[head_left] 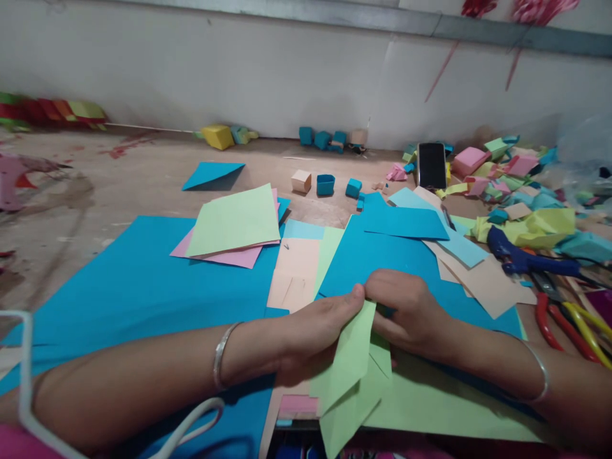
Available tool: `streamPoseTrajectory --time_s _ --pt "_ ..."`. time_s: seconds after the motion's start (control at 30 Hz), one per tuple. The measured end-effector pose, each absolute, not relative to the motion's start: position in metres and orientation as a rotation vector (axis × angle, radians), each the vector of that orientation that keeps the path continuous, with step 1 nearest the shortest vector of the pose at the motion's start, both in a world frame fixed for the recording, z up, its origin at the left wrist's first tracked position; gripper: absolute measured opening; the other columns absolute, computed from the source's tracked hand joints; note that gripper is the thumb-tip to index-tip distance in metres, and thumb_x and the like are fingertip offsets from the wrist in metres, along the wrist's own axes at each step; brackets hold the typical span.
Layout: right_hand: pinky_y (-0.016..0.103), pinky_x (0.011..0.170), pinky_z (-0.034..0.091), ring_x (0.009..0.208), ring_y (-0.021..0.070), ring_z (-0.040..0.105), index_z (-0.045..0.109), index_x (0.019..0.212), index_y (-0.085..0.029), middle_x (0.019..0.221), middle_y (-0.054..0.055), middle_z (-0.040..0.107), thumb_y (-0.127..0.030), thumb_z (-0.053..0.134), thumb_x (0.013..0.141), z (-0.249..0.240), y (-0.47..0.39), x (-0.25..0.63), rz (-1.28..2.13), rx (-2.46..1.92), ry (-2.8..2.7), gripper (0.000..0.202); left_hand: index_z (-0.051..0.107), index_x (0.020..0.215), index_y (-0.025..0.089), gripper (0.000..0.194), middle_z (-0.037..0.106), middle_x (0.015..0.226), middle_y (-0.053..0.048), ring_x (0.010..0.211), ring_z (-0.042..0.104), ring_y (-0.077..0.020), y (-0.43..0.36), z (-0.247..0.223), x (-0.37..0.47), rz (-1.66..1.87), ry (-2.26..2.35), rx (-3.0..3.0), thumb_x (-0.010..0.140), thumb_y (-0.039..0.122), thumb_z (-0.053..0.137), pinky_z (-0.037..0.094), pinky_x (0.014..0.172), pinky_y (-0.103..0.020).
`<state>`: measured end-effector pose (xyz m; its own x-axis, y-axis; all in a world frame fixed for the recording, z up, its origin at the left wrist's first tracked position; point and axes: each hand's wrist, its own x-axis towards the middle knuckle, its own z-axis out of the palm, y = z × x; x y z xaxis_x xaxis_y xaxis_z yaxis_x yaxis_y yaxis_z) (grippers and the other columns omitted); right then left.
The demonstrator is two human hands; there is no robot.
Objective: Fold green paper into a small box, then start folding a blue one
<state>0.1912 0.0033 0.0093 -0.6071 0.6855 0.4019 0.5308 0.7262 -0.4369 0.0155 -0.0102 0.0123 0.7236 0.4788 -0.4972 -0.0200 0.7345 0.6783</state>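
Folded light green paper (354, 363) hangs between my two hands near the table's front edge. My left hand (318, 328) grips its upper left side, the thumb pressed at the top corner. Curled round the upper right of the same paper is my right hand (406, 312), its thumb and forefinger meeting the left thumb. Beneath and around the hands lie large blue sheets (167, 287) and a light green sheet (444, 395). A stack of green and pink squares (234, 223) rests beyond my left forearm.
Small blue and peach paper boxes (326, 185) stand farther back. On the right are a phone (431, 166), a blue glue gun (526, 258), red-handled pliers (568, 331) and heaped coloured paper pieces (526, 172). A pink glue gun (12, 182) sits at far left.
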Motion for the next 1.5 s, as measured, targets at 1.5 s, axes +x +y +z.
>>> streamPoseTrajectory --time_s 1.5 --pt "0.023 0.048 0.042 0.049 0.0108 0.054 0.049 0.104 -0.018 0.059 -0.004 0.062 -0.024 0.054 0.083 0.018 0.022 0.193 1.450 -1.358 -1.587 0.022 0.043 0.131 0.017 0.079 0.056 0.094 -0.005 0.076 0.053 -0.0154 0.017 0.022 -0.001 0.685 1.107 1.505 0.066 0.040 0.080 0.044 0.060 -0.026"
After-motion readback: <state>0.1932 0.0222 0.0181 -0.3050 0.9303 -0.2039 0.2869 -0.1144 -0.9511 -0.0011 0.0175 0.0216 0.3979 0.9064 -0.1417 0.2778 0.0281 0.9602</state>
